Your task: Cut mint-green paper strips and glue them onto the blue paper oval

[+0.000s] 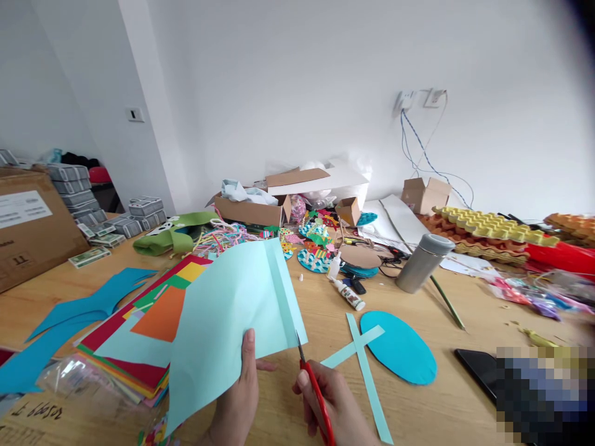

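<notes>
My left hand (242,396) grips a large sheet of light blue paper (227,310) at its lower edge, thumb on top and fingers beneath. A fold line runs along the sheet's right side. In my right hand (337,402) is a pair of red-handled scissors (320,402), their blades at the lower right edge of the sheet, near the folded strip. Two light blue paper strips (365,365) lie crossed on the table to the right, one touching a blue oval (400,347).
Coloured paper sheets (158,313) are stacked at left beside blue offcuts (93,303). Glue bottles (348,293), a grey tumbler (424,263) and a black phone (478,371) stand or lie to the right. Egg trays (493,229) and a cardboard box (37,229) flank the table.
</notes>
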`<state>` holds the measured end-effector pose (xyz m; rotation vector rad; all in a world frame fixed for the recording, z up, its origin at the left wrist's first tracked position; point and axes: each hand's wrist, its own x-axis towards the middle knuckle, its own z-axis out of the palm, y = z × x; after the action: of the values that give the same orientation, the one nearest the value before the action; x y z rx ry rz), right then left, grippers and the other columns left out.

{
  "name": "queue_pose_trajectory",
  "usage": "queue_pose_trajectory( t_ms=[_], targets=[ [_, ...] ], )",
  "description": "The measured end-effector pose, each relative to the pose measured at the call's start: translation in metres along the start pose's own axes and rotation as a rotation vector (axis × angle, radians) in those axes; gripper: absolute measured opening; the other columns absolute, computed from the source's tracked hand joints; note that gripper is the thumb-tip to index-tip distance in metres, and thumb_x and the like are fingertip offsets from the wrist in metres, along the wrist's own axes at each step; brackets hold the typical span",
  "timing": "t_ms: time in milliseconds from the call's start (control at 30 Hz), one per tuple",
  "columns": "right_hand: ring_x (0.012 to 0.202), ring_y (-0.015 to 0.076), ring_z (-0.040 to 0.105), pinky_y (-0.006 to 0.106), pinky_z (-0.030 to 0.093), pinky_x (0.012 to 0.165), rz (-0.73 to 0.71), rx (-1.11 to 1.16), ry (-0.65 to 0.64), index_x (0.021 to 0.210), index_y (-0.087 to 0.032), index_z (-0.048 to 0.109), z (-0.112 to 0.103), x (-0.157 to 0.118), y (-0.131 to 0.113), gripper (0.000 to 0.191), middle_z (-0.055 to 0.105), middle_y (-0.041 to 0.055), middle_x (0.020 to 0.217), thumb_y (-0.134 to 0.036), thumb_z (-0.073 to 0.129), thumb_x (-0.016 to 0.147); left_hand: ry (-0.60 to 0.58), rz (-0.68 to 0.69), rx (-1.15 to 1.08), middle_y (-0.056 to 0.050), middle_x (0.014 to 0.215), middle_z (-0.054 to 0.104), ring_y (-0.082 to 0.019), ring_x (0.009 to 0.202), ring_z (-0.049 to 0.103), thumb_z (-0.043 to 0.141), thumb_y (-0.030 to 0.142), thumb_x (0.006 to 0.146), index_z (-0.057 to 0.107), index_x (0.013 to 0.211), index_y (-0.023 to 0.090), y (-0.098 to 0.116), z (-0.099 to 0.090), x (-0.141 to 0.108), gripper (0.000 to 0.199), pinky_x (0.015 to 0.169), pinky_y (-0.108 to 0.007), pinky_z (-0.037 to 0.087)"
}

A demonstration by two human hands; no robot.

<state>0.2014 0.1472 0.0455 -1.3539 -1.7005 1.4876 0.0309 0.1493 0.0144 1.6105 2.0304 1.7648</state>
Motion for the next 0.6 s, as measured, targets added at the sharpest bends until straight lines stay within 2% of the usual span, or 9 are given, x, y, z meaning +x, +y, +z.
queue_pose_trajectory(
  t_ms=[67, 200, 300, 400, 600],
  targets=[
    [0.041, 0.0079, 0.042, 0.02, 0.036, 0.043, 0.004, -0.002, 0.007, 0.069, -0.02, 0.043, 0.0, 0.001, 0.001, 0.061, 0.042, -0.0064, 0.047, -0.08, 0.037, 0.079, -0.064, -0.018, -0.008, 0.002, 0.042, 0.061, -0.018, 0.044, 0.063, 0.054, 0.048, 0.089, 0.072, 0.068, 0.021, 0.005, -0.002, 0.002, 0.038, 0.057, -0.029, 0.059],
    [0.039, 0.0069, 0.038, 0.019, 0.034, 0.038, 0.01, 0.035, 0.034, 0.068, -0.021, 0.042, 0.002, 0.004, 0.006, 0.06, 0.039, -0.0075, 0.047, -0.08, 0.038, 0.077, -0.015, -0.082, -0.033, 0.002, 0.038, 0.06, -0.017, 0.041, 0.063, 0.048, 0.049, 0.092, 0.069, 0.057, 0.022, 0.018, -0.004, 0.005, 0.048, 0.064, -0.029, 0.06],
    [0.039, 0.0068, 0.039, 0.018, 0.033, 0.035, 0.033, 0.06, 0.047, 0.068, -0.021, 0.043, 0.003, 0.006, 0.01, 0.06, 0.039, -0.007, 0.052, -0.08, 0.042, 0.076, 0.0, -0.139, -0.088, 0.001, 0.036, 0.059, -0.017, 0.038, 0.062, 0.046, 0.052, 0.091, 0.067, 0.051, 0.023, 0.024, -0.002, 0.005, 0.054, 0.06, -0.029, 0.06],
    [0.038, 0.0057, 0.038, 0.019, 0.031, 0.033, 0.055, 0.077, 0.047, 0.068, -0.021, 0.042, 0.003, 0.008, 0.012, 0.058, 0.038, -0.0071, 0.057, -0.078, 0.048, 0.074, -0.013, -0.187, -0.131, 0.001, 0.035, 0.058, -0.017, 0.035, 0.058, 0.047, 0.055, 0.089, 0.067, 0.049, 0.023, 0.024, -0.001, 0.005, 0.055, 0.058, -0.03, 0.059],
    [0.039, 0.0076, 0.041, 0.019, 0.033, 0.035, 0.055, 0.066, 0.041, 0.068, -0.021, 0.043, 0.001, 0.008, 0.013, 0.054, 0.038, -0.0078, 0.05, -0.073, 0.051, 0.076, -0.065, -0.255, -0.12, 0.0, 0.036, 0.059, -0.019, 0.038, 0.061, 0.048, 0.059, 0.087, 0.065, 0.045, 0.025, 0.019, 0.0, 0.002, 0.057, 0.074, -0.037, 0.059]
  ],
)
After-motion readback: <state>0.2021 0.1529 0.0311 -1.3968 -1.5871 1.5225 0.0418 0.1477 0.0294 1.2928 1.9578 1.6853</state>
